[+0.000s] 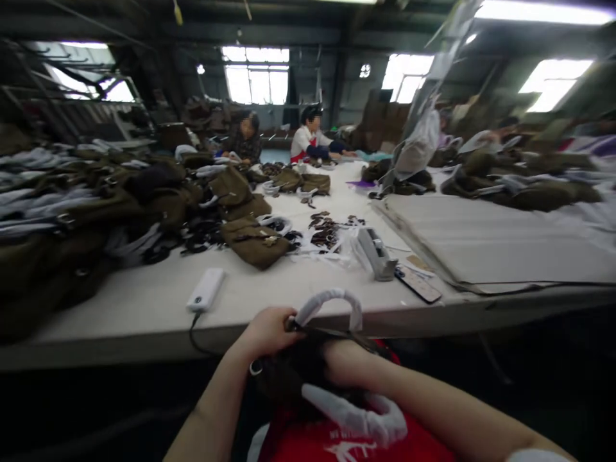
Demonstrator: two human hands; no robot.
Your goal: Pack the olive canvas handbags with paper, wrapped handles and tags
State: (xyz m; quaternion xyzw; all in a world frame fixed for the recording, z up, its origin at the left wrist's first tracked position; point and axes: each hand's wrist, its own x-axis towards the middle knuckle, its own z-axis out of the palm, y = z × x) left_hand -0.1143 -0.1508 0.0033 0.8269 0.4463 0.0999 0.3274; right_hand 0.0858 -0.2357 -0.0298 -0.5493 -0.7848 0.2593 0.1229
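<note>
A long white worktable point(298, 289) is stretching across a dim workshop, and just below its near edge a dark bag point(289, 375) is sitting in the lap. The left hand point(269, 330) is clenching its rim beside 1 wrapped handle point(332, 301) arching rightward from those fingers; the right hand point(344, 359) is plunging inside, fingers hidden, so I cannot tell their state

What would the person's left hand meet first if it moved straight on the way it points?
Probably the white-wrapped handle, which the left hand already touches at its near end. Beyond that lies the table, though depth is hard to judge.
</note>
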